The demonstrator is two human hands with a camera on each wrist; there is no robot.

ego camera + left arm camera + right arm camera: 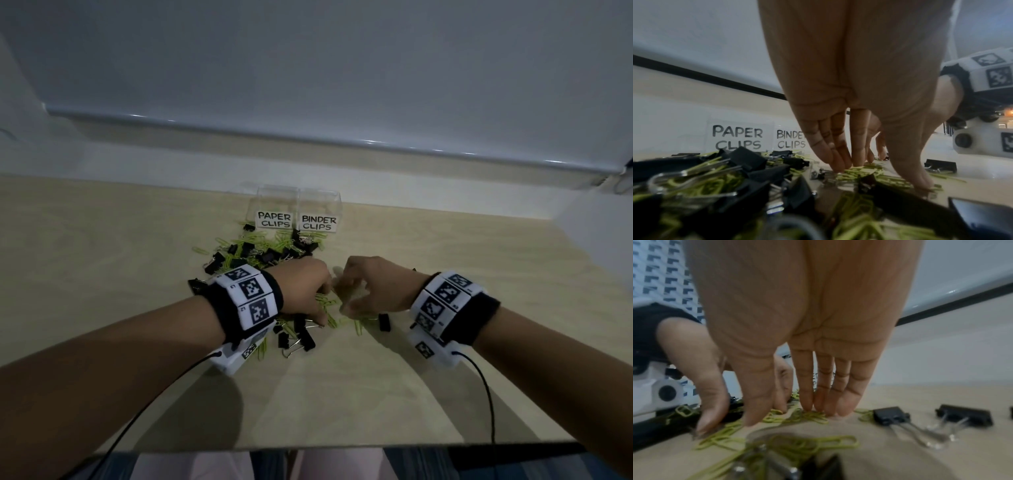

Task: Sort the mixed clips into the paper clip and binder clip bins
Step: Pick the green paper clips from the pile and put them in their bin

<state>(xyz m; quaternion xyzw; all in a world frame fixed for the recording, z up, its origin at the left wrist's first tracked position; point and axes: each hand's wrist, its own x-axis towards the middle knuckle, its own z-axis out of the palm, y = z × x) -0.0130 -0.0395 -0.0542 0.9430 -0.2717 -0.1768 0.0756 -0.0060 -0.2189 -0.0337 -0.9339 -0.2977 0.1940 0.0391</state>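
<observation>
Two clear bins stand at the back of the table, one labelled PAPER CLIPS point(274, 219) and one BINDER CLIPS point(318, 222). In front of them lies a mixed pile point(260, 250) of green paper clips and black binder clips. My left hand point(320, 305) and right hand point(349, 301) face each other, fingers straight and pointing down. A small heap of green paper clips point(330, 317) lies between them. In the left wrist view the left hand point(879, 175) touches the green clips point(865, 172). The right hand point(789, 412) rests its fingertips on green clips point(812, 416).
Black binder clips point(301, 335) lie under my left wrist, and one point(384, 322) sits by the right wrist. Two more point(890, 416) lie right of the right hand. The wooden table point(102, 257) ends at a near edge point(308, 445). A wall stands behind the bins.
</observation>
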